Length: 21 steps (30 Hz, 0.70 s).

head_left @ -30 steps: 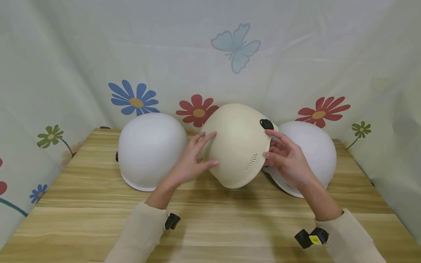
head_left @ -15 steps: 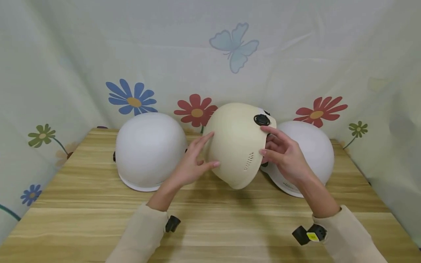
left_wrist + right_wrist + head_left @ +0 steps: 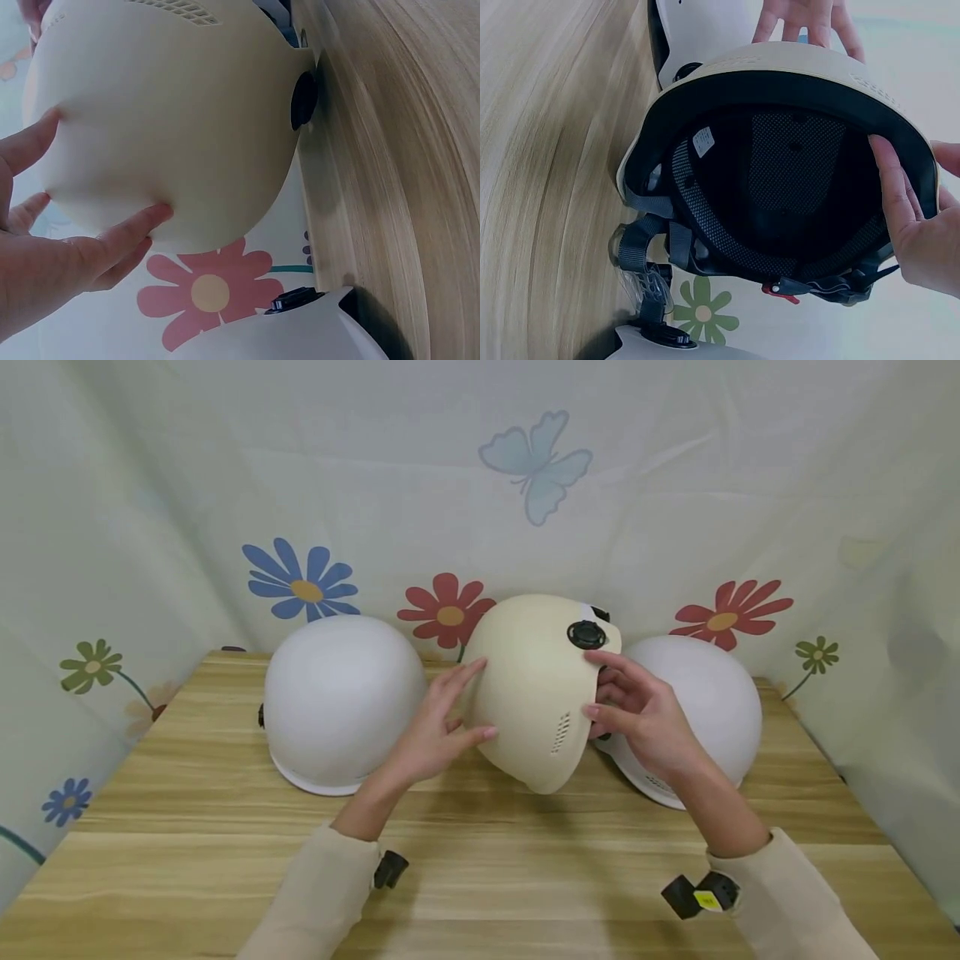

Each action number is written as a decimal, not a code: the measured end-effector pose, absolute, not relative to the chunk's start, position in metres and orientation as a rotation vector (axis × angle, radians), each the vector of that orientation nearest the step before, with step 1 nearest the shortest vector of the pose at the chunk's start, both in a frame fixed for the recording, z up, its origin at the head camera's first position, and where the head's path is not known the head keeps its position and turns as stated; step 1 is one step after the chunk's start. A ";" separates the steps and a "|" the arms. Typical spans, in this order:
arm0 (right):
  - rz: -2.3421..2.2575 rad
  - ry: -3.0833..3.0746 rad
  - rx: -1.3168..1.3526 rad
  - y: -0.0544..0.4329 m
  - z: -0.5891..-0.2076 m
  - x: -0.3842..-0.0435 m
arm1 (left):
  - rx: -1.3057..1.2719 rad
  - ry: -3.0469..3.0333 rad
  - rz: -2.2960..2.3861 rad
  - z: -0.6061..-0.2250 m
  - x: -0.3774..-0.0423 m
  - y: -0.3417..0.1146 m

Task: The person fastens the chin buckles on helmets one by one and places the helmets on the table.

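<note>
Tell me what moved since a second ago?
The cream helmet turned further to the person's left: its black knob slid left and up, the vent slots swung left, and its open underside faces more toward the right hand. Both hands kept hold, the left hand flat on the shell. The two white helmets and the table stayed put.

Cream helmet (image 3: 536, 693), two white helmets (image 3: 341, 702), flowered backdrop (image 3: 450, 610).

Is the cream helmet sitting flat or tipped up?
Tipped: the cream helmet rests on one edge, its dark lining facing sideways.
</note>
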State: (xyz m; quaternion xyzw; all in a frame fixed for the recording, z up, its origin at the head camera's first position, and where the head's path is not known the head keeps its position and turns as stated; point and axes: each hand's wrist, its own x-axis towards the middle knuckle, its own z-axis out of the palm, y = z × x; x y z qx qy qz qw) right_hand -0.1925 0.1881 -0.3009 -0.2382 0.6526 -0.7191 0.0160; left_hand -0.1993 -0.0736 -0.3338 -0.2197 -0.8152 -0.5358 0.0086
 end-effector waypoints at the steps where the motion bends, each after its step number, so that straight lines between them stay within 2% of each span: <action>1: -2.240 2.028 -0.743 0.187 -0.301 -0.192 | -0.684 -2.547 -1.674 -0.334 -0.199 -0.074; 21: -2.128 2.182 -0.634 0.179 -0.298 -0.195 | -0.634 -2.578 -1.673 -0.334 -0.198 -0.072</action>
